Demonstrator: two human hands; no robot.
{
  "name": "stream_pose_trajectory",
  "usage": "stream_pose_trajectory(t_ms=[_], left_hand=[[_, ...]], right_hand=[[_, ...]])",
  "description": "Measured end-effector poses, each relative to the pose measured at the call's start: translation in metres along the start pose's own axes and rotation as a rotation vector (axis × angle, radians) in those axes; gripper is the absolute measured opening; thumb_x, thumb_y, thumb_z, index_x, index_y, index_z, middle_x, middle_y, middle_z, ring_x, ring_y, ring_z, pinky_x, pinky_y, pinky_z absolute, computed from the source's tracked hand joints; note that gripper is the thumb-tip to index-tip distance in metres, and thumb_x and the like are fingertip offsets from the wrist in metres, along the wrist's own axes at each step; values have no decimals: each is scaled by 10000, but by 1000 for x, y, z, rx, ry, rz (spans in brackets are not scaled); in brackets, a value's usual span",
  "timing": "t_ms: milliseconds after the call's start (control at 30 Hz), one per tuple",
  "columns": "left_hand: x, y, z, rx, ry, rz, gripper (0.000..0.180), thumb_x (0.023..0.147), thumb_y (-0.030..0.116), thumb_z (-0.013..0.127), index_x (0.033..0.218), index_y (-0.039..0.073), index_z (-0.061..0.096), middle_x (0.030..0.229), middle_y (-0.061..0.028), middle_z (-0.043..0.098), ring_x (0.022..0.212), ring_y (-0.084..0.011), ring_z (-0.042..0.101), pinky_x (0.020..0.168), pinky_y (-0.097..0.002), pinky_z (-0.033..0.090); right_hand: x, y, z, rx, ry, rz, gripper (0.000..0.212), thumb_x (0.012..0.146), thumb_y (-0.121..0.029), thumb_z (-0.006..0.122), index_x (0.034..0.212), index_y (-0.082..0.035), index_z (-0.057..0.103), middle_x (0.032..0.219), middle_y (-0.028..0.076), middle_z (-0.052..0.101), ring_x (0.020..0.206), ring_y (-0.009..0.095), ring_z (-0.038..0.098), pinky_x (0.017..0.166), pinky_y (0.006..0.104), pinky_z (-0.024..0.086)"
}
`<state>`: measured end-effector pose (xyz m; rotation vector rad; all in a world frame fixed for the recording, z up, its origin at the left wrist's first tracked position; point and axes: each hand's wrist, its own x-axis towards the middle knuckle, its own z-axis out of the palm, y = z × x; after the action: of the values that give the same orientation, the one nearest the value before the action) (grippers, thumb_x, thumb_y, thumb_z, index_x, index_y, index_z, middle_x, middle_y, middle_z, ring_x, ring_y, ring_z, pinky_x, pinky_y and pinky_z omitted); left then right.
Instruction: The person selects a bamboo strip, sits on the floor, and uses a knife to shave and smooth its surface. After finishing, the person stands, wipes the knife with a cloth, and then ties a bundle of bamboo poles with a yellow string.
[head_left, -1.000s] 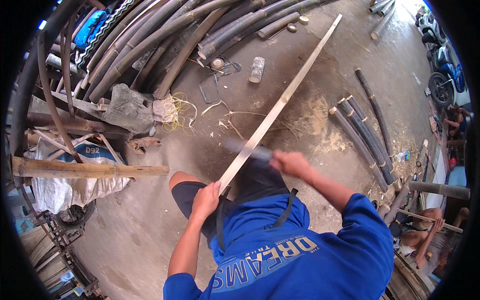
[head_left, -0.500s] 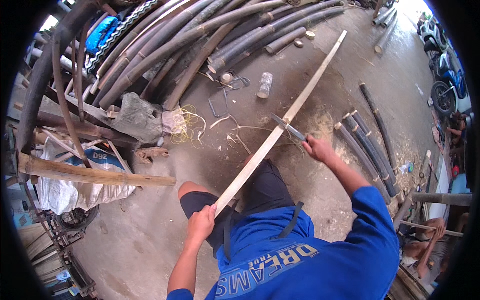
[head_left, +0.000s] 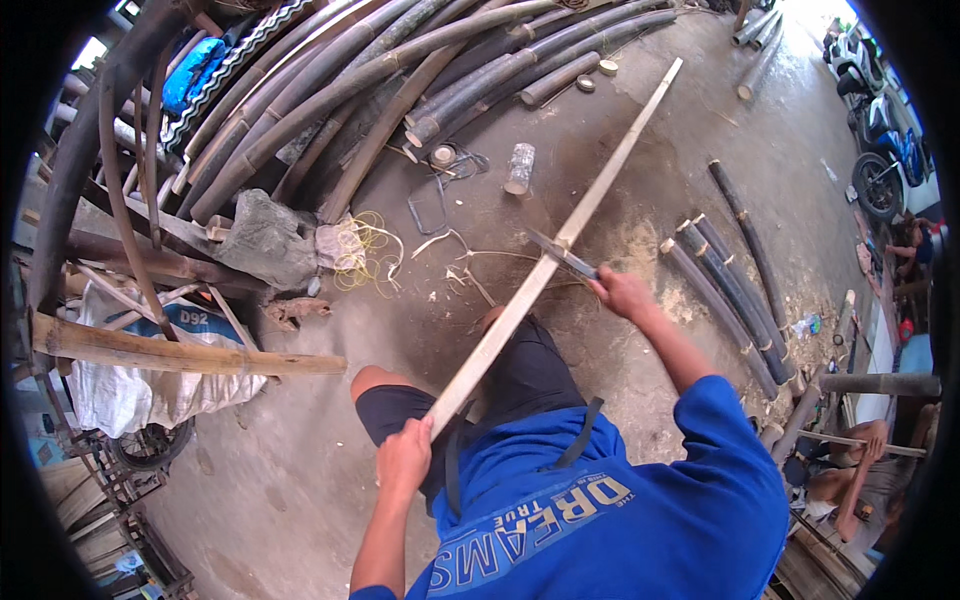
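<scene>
Slat (head_left: 512, 316), long and pale, slants over the person's dark shorts (head_left: 545, 375), its near end by the waist and its far end reaching out over the floor (head_left: 270, 480). The left hand (head_left: 405, 453) clasps the slat's near end, fingers wrapped round it. The right hand (head_left: 625, 295), to the right of the slat, grasps a knife (head_left: 580, 264), its handle hidden in the fist; the blade lies crosswise over the slat, around mid-length. Whether the edge bites into the wood, I cannot tell.

Right of the slat, dark poles (head_left: 733, 295) lie on the floor, with pale shavings (head_left: 650, 255) between. Left of its far half stands a short log (head_left: 519, 169); farther left are yellow string (head_left: 352, 250), a stone (head_left: 262, 240) and a pile of long bamboo (head_left: 290, 137). Well right of the slat, a co-worker (head_left: 850, 485) holds a thin strip (head_left: 905, 450).
</scene>
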<state>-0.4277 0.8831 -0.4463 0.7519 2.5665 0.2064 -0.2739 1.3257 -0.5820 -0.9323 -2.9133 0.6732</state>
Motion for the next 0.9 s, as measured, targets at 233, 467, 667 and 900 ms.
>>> stream_pose_trajectory(t_ms=[233, 467, 667, 900], left_hand=[[4, -6, -11, -23, 19, -47, 473, 1077, 472, 464, 924, 75, 672, 800, -282, 687, 817, -517, 673, 729, -624, 519], [-17, -34, -32, 48, 36, -19, 472, 1075, 467, 476, 907, 65, 659, 763, -275, 677, 765, -514, 668, 702, -615, 517], [-17, -28, -35, 60, 88, -33, 475, 1071, 456, 493, 868, 63, 665, 739, -273, 669, 745, -510, 667, 677, -602, 514], [-34, -55, -29, -19, 147, -20, 460, 1067, 435, 517, 848, 62, 673, 743, -265, 663, 742, -508, 656, 665, -595, 502]], right_hand=[[-12, -28, 5, 45, -43, -278, 416, 1027, -531, 538, 1024, -125, 630, 757, 215, 696, 759, 448, 708, 685, 550, 569], [9, -12, 5, 45, -83, 7, 405, 1025, -540, 530, 1060, -155, 651, 809, 224, 709, 795, 447, 714, 732, 565, 565], [-34, -59, 19, 108, -413, -525, 384, 991, -521, 609, 1025, -140, 632, 855, 202, 721, 779, 436, 711, 711, 543, 577], [-19, -55, -18, 99, -132, -8, 485, 1029, -566, 507, 1024, -93, 614, 801, 250, 706, 801, 494, 699, 723, 581, 561]])
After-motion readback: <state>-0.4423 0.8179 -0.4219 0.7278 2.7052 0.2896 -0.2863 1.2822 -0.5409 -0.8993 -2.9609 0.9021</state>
